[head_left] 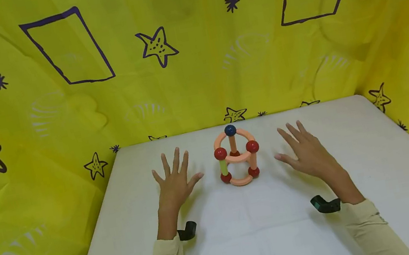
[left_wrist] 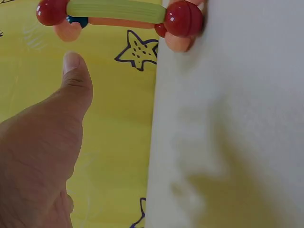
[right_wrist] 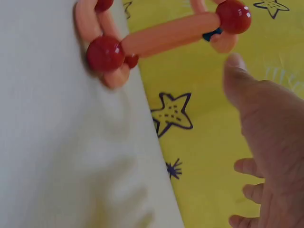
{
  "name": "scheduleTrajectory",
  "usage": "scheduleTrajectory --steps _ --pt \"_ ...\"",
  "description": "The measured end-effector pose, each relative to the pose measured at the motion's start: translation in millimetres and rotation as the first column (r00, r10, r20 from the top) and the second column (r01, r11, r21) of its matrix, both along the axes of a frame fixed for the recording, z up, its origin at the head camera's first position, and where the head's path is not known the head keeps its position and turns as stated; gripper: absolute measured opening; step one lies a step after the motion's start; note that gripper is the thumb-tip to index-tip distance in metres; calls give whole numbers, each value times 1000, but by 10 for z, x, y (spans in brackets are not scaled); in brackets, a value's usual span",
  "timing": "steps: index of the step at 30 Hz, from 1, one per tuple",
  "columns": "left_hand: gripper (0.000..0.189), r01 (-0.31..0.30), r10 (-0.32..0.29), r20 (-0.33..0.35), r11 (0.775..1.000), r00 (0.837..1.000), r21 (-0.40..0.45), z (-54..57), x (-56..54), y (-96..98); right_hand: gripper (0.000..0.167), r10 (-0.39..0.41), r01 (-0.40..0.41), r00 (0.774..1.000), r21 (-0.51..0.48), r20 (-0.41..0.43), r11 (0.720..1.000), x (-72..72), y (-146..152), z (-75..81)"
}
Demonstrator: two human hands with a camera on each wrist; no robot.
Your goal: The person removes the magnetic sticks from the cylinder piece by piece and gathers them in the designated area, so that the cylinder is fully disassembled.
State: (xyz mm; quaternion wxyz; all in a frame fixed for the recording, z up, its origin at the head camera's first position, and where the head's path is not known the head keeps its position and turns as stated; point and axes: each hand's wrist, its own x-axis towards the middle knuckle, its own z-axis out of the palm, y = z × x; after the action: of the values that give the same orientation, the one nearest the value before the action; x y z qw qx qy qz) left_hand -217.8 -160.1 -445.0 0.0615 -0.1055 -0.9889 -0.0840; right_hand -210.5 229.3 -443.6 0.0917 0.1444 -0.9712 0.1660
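Note:
A small frame built of toy rods and balls (head_left: 238, 158) stands upright on the white table. Curved orange rods form its top and bottom rings, joined by upright rods, one of them a green rod (left_wrist: 116, 10). Its balls are red, apart from a dark blue ball (head_left: 230, 130) at the top back. To the left of the frame, my left hand (head_left: 175, 187) is held with fingers spread, touching nothing. My right hand (head_left: 310, 156) is on the other side, also spread and holding nothing. Both thumbs point in towards the frame, apart from it.
The white table (head_left: 234, 250) ends at a yellow cloth wall (head_left: 196, 83) drawn with stars and rectangles, which also rises along both sides. Dark wrist cameras sit at each wrist, the left camera (head_left: 187, 230) and the right camera (head_left: 325, 204). Shadows fall beneath the hands.

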Motion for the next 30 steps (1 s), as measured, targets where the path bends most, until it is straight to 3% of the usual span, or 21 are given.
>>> scheduleTrajectory --steps 3,6,9,12,15,18,21,25,30 --pt "81 22 -21 -58 1000 998 19 60 3 36 73 49 -53 998 -177 -25 983 -24 -61 31" --pt "76 54 -46 -162 997 986 48 138 12 99 65 89 -82 996 -381 -1 921 -41 -151 71" --pt "66 99 -66 -298 990 952 98 223 41 204 56 101 -71 994 -524 29 848 -57 -254 92" --pt "53 212 -119 -432 962 894 172 297 83 345 48 99 -49 994 -614 47 788 -70 -347 98" --pt "43 372 -217 -533 906 818 202 332 122 496 44 101 -33 993 -681 61 732 -83 -433 102" --pt "38 491 -309 -582 852 752 183 323 147 650 45 114 -7 989 -729 97 684 -80 -507 106" --pt "35 544 -368 -602 829 709 134 289 157 796 46 136 5 983 -761 122 648 -71 -563 88" --pt "36 554 -403 -609 829 683 73 205 162 953 45 169 0 977 -795 128 606 -56 -608 28" --pt "36 524 -384 -622 850 682 49 95 159 1097 44 181 9 975 -832 132 555 -24 -647 -27"
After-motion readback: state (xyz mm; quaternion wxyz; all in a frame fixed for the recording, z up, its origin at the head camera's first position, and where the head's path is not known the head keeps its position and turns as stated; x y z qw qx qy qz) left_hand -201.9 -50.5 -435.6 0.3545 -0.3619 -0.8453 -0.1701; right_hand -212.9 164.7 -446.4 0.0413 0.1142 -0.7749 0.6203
